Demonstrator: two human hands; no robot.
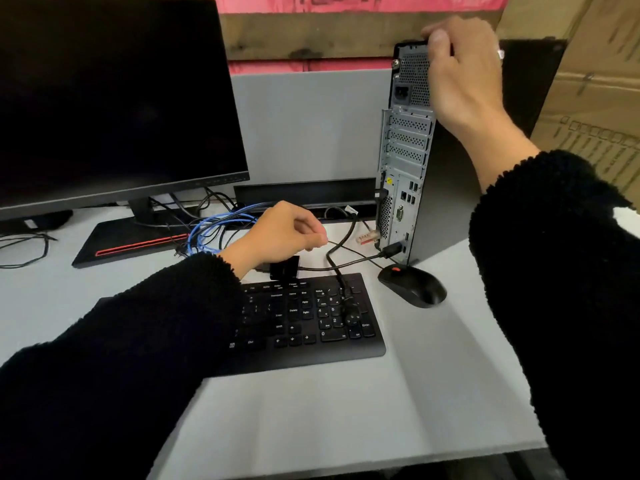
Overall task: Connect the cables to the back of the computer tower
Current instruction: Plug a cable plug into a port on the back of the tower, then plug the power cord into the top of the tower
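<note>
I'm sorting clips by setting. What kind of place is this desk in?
Probably a makeshift workstation in a storeroom or workshop, not a finished office. A monitor, keyboard and computer tower stand on a plain white table, but behind them are cardboard boxes and a rough wooden beam.

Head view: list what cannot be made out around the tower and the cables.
- Computer tower: its top rear corner is covered by the right hand.
- Thin cable: the end pinched in the left hand is hidden by the fingers.
- Port labels on the rear panel: too small to read.
- Blue cable: its far end is lost behind the left hand.
- Keyboard: its left half is under the left sleeve.
</note>
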